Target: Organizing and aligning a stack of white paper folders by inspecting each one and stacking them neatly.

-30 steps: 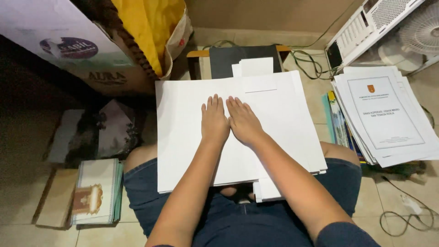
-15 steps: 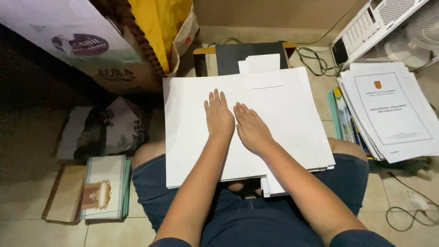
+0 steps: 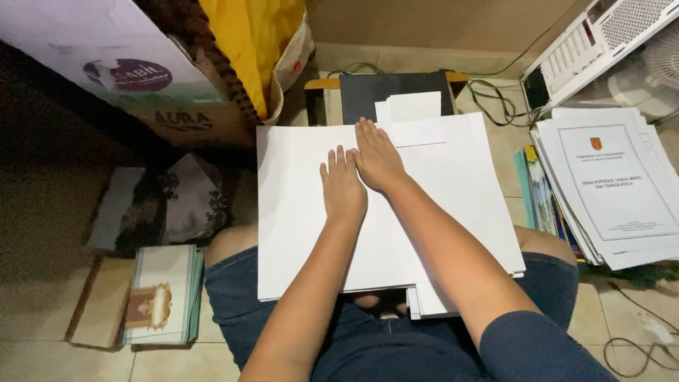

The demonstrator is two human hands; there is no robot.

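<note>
A stack of large white paper sheets (image 3: 297, 212) rests across my lap and knees. My left hand (image 3: 343, 185) lies flat on the top sheet, fingers together and pointing away from me. My right hand (image 3: 377, 157) lies flat just beside it and a little farther up, its fingertips near the sheet's far edge. Both palms press on the paper and neither grips anything. A smaller white sheet (image 3: 414, 117) pokes out beyond the far edge, on a black folder (image 3: 368, 88).
A pile of printed documents (image 3: 615, 184) lies on the floor at right, below a white appliance (image 3: 587, 49) and a fan (image 3: 654, 67). A cardboard box (image 3: 191, 120) with yellow cloth (image 3: 247, 42) stands at upper left. Booklets (image 3: 159, 293) lie at lower left. Cables (image 3: 495, 95) run along the floor.
Both hands slid forward across the top sheet, away from my body; the right hand moved farther, up to the sheet's far edge. The camera view shifted slightly.
</note>
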